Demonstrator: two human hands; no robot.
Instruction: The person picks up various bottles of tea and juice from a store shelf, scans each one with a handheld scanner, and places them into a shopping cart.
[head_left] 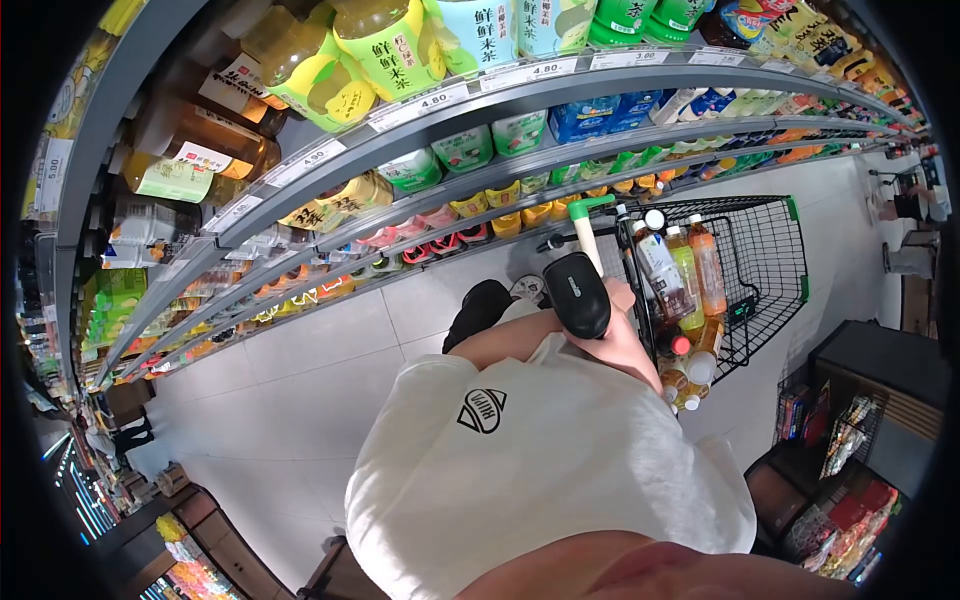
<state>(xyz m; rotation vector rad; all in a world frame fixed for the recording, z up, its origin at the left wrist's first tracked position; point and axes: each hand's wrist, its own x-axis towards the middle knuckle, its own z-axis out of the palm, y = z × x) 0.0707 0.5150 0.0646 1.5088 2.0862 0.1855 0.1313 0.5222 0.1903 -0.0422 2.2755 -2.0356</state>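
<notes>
My right hand [617,304] is at the handle [588,245] of a shopping cart, with its fingers wrapped round it. A smooth black oval device [578,295] covers the wrist area and part of the handle. My left forearm [515,343] crosses in front of my white shirt toward the same place; my left hand is hidden behind the black device. Just beyond the handle, the black wire shopping cart [770,215] holds several drink bottles, among them a dark-labelled bottle [663,268], a yellow-green bottle [686,285] and an orange bottle [707,265].
A long curved shelf unit [420,115] with drinks and price tags runs along the front and left. Grey floor tiles [290,400] lie at my left. A dark display stand [860,370] is right of the cart. People [905,205] stand farther off.
</notes>
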